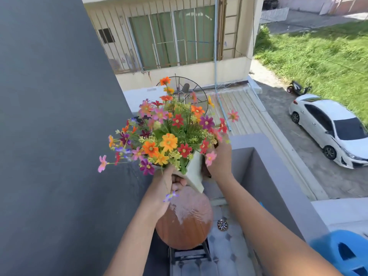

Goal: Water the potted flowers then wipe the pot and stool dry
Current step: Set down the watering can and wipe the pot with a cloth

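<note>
I hold a pale square pot full of colourful flowers up in the air above a round brown stool. My left hand grips the pot's lower left corner from beneath. My right hand presses against the pot's right side, and something dark shows between that palm and the pot; I cannot tell what it is. The stool's wooden seat shows a wet, shiny patch on its upper part. Its dark legs stand on the balcony floor.
A dark grey wall rises on the left. A grey parapet runs along the right. A floor drain lies beside the stool. A blue plastic object sits at the bottom right. Far below are a white car and grass.
</note>
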`<state>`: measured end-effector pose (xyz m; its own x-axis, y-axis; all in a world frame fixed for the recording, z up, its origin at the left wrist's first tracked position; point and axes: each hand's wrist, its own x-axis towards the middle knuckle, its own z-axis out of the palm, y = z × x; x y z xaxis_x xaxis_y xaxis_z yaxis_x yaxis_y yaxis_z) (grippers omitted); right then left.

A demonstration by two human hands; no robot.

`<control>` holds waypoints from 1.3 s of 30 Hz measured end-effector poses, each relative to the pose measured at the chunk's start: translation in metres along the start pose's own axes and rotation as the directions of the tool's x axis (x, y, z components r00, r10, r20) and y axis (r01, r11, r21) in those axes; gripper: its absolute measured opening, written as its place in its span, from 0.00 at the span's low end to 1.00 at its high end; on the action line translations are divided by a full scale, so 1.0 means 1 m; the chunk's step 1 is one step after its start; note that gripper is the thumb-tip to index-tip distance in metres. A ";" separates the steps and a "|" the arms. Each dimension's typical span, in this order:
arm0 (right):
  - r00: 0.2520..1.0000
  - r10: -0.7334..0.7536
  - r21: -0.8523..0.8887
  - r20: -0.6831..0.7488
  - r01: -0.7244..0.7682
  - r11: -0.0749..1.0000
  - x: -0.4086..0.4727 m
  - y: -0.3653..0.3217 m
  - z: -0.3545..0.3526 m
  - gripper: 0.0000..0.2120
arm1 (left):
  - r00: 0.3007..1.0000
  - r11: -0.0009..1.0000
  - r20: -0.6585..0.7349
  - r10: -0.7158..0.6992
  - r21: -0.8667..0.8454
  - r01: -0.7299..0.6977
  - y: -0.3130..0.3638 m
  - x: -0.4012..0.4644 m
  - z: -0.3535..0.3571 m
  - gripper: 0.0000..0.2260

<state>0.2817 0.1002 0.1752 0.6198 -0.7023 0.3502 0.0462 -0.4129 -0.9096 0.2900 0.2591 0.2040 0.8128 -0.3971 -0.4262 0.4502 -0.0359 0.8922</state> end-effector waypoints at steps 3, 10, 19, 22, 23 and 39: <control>0.988 0.154 -0.008 0.025 -0.154 0.988 -0.007 0.006 0.007 0.11 | 1.000 0.998 -0.016 0.017 0.065 -0.015 0.004 0.001 -0.014 0.26; 0.965 0.258 -0.015 0.039 -0.257 0.966 -0.063 0.006 0.042 0.11 | 1.000 0.998 0.013 0.011 0.060 -0.012 -0.003 0.024 -0.032 0.27; 0.931 0.256 0.156 0.261 -0.302 0.941 -0.084 0.015 0.050 0.11 | 0.993 0.994 -0.063 -0.103 -0.033 0.101 -0.020 0.064 -0.048 0.15; 0.910 0.347 0.110 0.227 -0.378 0.919 -0.070 0.048 0.059 0.12 | 0.985 0.988 -0.086 -0.150 -0.036 0.147 -0.028 0.074 -0.046 0.15; 0.895 0.387 0.086 0.224 -0.413 0.907 -0.066 0.063 0.063 0.13 | 0.979 0.984 -0.100 -0.176 -0.041 0.172 -0.033 0.078 -0.047 0.15; 0.574 0.584 -0.491 0.574 -0.330 0.806 -0.100 0.210 0.136 0.06 | 0.966 0.984 -0.206 -0.154 -0.125 0.130 -0.046 0.167 -0.073 0.16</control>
<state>0.3356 0.1626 -0.0807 0.8323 -0.3119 -0.4583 -0.5517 -0.3854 -0.7396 0.4324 0.2617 0.0810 0.7925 -0.1894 -0.5797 0.5944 0.0274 0.8037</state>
